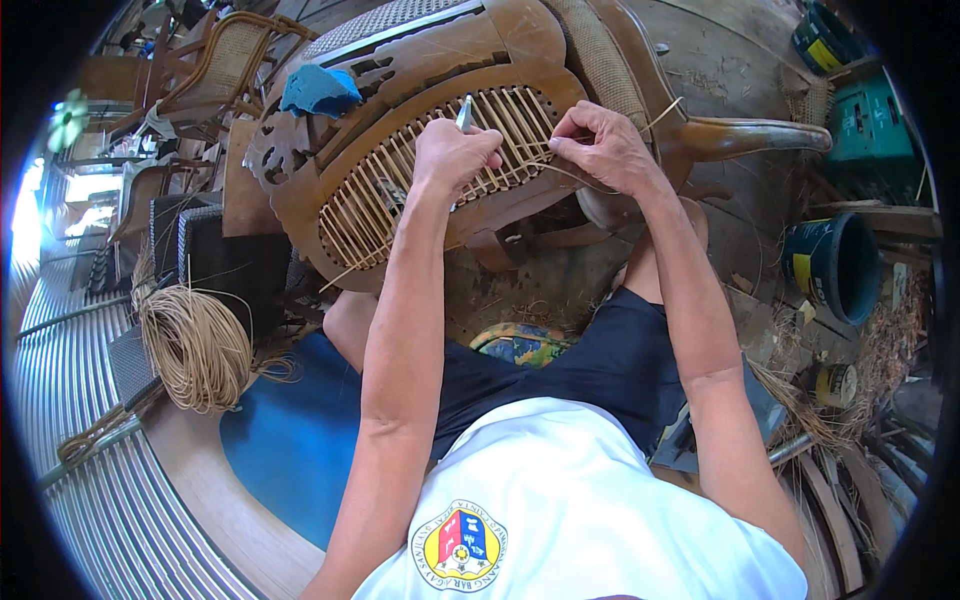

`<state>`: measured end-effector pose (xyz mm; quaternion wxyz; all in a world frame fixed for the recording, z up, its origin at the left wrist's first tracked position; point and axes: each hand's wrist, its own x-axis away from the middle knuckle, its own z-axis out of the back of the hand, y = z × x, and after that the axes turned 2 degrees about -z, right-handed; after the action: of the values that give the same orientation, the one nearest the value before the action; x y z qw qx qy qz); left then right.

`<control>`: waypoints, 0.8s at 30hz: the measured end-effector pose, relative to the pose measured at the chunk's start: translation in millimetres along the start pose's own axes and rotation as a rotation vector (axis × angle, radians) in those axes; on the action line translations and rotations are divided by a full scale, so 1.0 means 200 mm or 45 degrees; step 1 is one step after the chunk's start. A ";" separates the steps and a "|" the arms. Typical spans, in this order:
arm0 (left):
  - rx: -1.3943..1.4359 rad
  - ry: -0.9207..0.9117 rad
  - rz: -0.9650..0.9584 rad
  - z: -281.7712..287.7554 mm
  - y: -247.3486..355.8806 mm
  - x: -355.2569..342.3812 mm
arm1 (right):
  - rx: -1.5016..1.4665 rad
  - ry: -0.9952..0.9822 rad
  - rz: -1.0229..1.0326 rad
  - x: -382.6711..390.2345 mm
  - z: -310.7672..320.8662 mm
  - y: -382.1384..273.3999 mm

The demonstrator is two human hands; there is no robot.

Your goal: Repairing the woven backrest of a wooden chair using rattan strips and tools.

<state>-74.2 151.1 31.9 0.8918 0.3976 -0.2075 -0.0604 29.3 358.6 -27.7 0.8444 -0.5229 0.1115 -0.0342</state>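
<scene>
A carved brown wooden chair frame (pixel 515 30) lies before me, its oval opening crossed by a lattice of cane strips (pixel 370 205). My left hand (pixel 455 158) is closed over the lattice around a slim tool with a pale, pointed end (pixel 465 112); the rest of the tool is hidden in the fist. At the right end of the oval, my right hand (pixel 610 148) pinches a thin cane strand (pixel 585 178) between thumb and fingers. Part of that strand runs along the frame's edge beneath the hand. One loose cane end (pixel 340 278) sticks out at the lattice's lower left.
A blue sponge-like piece (pixel 320 90) rests on the frame's upper left. Coiled cane (pixel 195 345) hangs at the left by a blue surface (pixel 290 420). Dark buckets (pixel 832 268) and a green crate (pixel 875 135) stand right. A curved chair leg (pixel 755 137) juts right.
</scene>
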 end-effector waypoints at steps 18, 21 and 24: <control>-0.635 0.084 -0.176 -0.07 0.07 0.01 | 0.027 0.001 -0.002 0.02 0.01 0.00; -0.653 0.130 -0.151 -0.07 0.04 -0.02 | -0.001 -0.001 -0.006 0.01 0.00 -0.01; -0.554 0.190 -0.168 -0.07 0.01 -0.02 | 0.017 -0.019 -0.026 0.00 0.00 -0.04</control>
<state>-72.0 162.5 24.0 0.9635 0.2119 -0.0966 -0.1323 30.5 355.7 -20.3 0.8482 -0.5187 0.0995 -0.0396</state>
